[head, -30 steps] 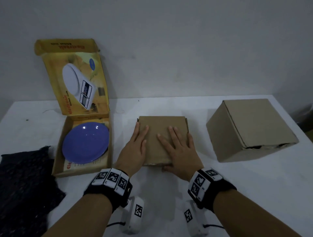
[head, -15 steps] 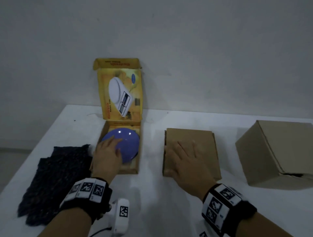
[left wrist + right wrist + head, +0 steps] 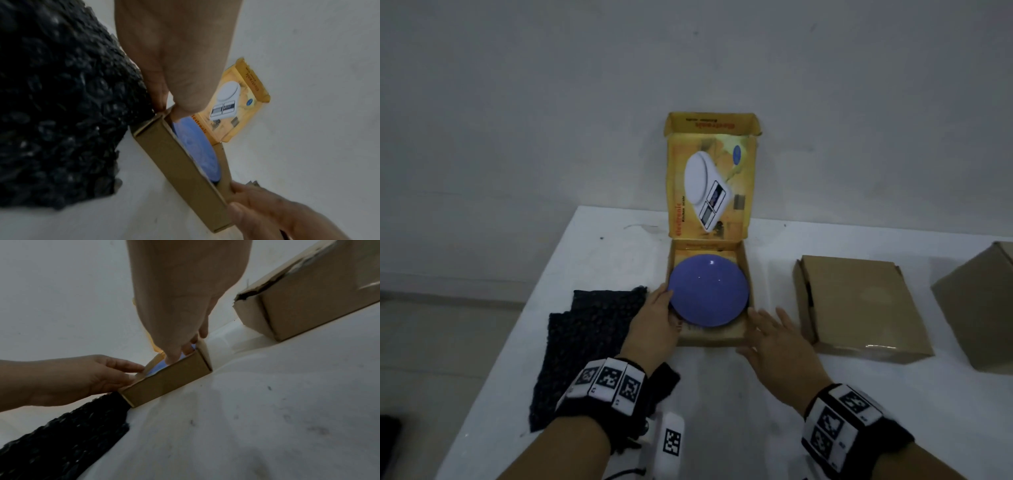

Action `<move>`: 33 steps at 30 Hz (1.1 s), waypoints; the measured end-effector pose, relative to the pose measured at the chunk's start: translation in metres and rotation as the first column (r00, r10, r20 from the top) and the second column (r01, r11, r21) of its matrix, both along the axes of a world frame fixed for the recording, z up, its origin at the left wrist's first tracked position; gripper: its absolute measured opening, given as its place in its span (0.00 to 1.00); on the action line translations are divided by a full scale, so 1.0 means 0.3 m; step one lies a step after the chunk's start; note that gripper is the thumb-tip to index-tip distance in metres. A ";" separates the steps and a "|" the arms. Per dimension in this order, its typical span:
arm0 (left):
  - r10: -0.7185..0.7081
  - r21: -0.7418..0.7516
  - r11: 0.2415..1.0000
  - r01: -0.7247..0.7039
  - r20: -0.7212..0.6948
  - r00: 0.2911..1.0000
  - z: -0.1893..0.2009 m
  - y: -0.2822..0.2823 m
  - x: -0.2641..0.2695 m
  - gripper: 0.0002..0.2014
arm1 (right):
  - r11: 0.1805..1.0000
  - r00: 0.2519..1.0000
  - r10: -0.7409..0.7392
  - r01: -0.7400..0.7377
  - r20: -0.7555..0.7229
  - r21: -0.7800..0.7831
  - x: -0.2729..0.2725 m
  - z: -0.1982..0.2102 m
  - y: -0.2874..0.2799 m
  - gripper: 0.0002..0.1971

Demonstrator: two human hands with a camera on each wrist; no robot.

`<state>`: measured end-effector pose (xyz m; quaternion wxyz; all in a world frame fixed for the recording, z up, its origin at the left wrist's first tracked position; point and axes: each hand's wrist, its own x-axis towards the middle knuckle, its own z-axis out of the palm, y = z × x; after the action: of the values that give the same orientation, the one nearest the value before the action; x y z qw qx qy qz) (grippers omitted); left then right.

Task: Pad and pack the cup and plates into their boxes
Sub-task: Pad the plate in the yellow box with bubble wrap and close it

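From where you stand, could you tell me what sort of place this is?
Probably a plain packing station: a white table against a bare wall, with brown cardboard boxes, dark bubble wrap, and a blue plate in an open yellow box.

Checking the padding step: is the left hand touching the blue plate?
Touching. The left wrist view shows the left hand's fingertip on the plate rim, inside the box.

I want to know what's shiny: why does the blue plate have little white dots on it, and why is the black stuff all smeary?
Head view: dim room light glints off the glossy blue plate. Left wrist view: the black padding sits very close and looks blurred.
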<state>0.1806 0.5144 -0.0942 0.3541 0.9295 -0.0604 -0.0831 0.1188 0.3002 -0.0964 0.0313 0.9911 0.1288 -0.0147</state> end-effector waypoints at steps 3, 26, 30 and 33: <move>0.009 -0.140 0.990 0.002 0.084 0.996 0.019 0.088 0.012 0.19 | 0.997 0.995 -0.080 0.079 0.067 0.026 0.013 0.039 0.113 0.20; 0.221 -0.179 0.961 -0.213 0.025 0.975 -0.010 0.478 0.054 0.16 | 0.876 0.835 0.472 -0.411 -0.281 0.251 0.030 -0.009 0.516 0.35; 0.141 -0.188 0.973 -0.136 0.012 0.990 -0.004 0.397 0.042 0.17 | 0.845 0.789 0.528 -0.455 -0.313 0.279 -0.065 -0.029 0.372 0.40; 0.072 -0.192 0.979 -0.074 -0.014 0.997 -0.004 0.313 0.037 0.16 | 0.839 0.765 0.538 -0.445 -0.355 0.314 -0.120 -0.012 0.260 0.42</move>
<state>0.1917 0.6082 -0.0954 0.4451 0.8924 -0.0328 -0.0670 0.0829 0.3781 -0.1000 -0.1002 0.8912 0.3895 -0.2098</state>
